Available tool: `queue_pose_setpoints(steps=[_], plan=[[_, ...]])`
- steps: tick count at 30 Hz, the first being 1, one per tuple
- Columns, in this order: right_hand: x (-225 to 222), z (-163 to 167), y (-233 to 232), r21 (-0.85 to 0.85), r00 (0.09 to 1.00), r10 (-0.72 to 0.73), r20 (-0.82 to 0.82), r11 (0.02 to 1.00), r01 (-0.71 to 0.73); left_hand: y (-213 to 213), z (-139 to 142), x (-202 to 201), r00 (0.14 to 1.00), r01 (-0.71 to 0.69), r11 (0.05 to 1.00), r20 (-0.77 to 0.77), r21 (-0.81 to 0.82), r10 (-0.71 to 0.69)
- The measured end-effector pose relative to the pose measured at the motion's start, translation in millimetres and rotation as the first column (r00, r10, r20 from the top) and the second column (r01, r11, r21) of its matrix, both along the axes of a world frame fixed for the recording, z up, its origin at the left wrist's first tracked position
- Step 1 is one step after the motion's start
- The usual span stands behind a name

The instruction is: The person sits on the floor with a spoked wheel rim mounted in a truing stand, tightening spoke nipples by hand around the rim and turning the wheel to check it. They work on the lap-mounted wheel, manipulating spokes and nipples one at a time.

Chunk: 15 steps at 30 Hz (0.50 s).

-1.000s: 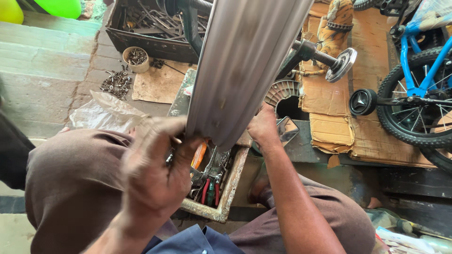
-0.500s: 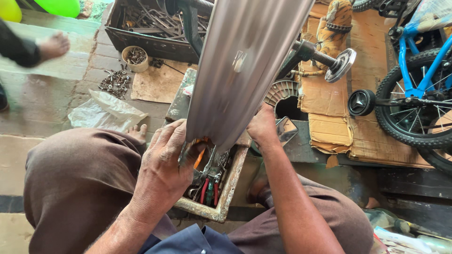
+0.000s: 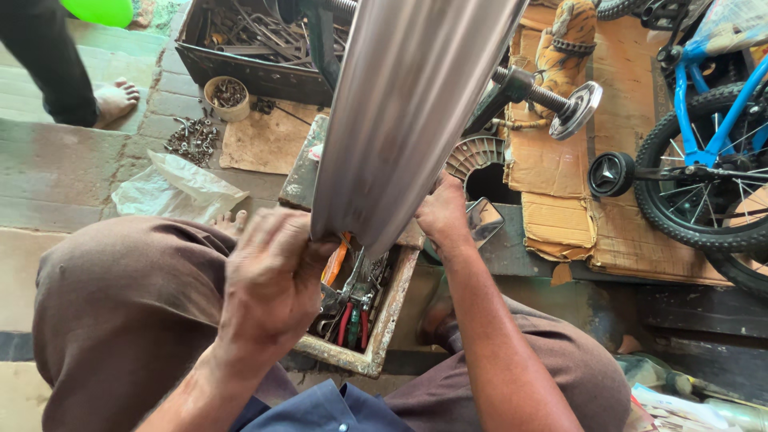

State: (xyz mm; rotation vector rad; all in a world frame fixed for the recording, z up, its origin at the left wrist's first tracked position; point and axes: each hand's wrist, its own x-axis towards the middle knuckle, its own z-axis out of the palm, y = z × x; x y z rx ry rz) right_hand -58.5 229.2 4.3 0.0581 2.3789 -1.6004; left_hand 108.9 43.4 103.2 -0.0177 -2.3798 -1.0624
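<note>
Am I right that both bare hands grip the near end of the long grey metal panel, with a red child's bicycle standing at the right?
Not quite: in the head view the child's bicycle is blue. Both the left hand and right hand do grip the long grey metal panel.

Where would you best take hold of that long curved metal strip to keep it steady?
At its near end, from both sides, I would judge. The metal strip is long, trough-curved and runs away from the person, so its two edges offer the firmest purchase. The left hand pinches the near left corner with its fingers; the right hand braces the right edge above the tool tray.
</note>
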Motion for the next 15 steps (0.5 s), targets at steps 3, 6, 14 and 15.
queue_pose_setpoints(steps=[3, 6, 14, 15], plan=[[1, 0, 1, -0.025, 1.0, 0.013, 0.002, 1.0, -0.013, 0, 23, 8, 0.985, 0.079, 0.965, -0.168, 0.25, -0.037], [2, -1, 0, -0.073, 1.0, -0.009, 0.015, 0.997, 0.01, -2, 44, 16, 0.959, 0.132, 0.96, -0.275, 0.246, -0.061], [1, 0, 0, 0.008, 1.0, -0.005, -0.004, 1.0, 0.005, -1, 49, 8, 0.987, 0.029, 0.981, -0.16, 0.19, 0.002], [1, -1, 0, -0.007, 1.0, 0.003, -0.012, 1.0, -0.003, -1, 48, 8, 0.989, 0.023, 0.983, -0.145, 0.181, 0.004]])
